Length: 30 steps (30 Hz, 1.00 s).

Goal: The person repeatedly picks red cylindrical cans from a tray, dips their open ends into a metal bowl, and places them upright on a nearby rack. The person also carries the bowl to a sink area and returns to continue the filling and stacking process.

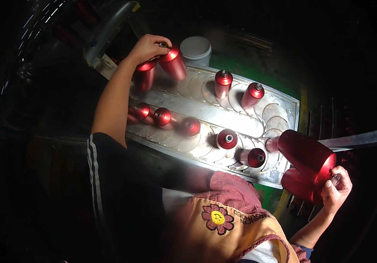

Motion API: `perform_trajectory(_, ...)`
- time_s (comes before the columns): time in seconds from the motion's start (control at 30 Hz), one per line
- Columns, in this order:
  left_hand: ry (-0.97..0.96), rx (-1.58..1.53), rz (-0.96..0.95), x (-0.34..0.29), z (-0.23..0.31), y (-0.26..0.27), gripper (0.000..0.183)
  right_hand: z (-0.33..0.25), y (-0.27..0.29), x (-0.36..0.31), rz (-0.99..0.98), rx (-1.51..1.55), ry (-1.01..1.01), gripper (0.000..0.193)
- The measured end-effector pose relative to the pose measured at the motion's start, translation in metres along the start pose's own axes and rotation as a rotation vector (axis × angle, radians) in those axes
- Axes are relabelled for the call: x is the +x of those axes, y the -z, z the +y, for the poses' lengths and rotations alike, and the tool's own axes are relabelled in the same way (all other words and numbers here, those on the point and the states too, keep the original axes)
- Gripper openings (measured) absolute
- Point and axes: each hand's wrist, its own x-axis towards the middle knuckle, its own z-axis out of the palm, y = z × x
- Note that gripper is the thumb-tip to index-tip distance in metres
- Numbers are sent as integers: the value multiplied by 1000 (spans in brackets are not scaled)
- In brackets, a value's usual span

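Note:
Up at the far left end of the conveyor, my left hand (150,49) is closed around the neck of a shiny red metal bottle (173,65), which tilts. A second red bottle (144,78) is right beside it, under my fingers; whether I grip that one too is unclear. Out past the conveyor's right end, my right hand (338,188) pinches the neck of a large-looking red bottle (309,153), its base pointing toward the conveyor. Another red bottle (299,183) overlaps below it, its neck hidden.
The loop conveyor (217,115) has overlapping metal plates and a raised rim. Two red bottles (223,83) stand along its far lane and several more (226,139) along its near lane. Behind it is a white bucket (196,50). A metal strip (350,140) juts out at right. Surroundings are dark.

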Motion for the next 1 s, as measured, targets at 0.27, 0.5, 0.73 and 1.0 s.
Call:
perform_trajectory(0.27,62,-72,-84,37,-110,-23,14,-31,-30,-6,229,-195,51,36)
perform_trajectory(0.5,-18,-178,-142,62,-154,-12,14,-53,-76,13,299,-285,40,34)
perform_trajectory(0.73,-83,-396,118,65,-178,78,26,-105,-162,50,289,-336,62,31)
perform_trajectory(1.0,-67,-709,462,140,-271,119,23,-133,-296,138,132,-447,-77,26)
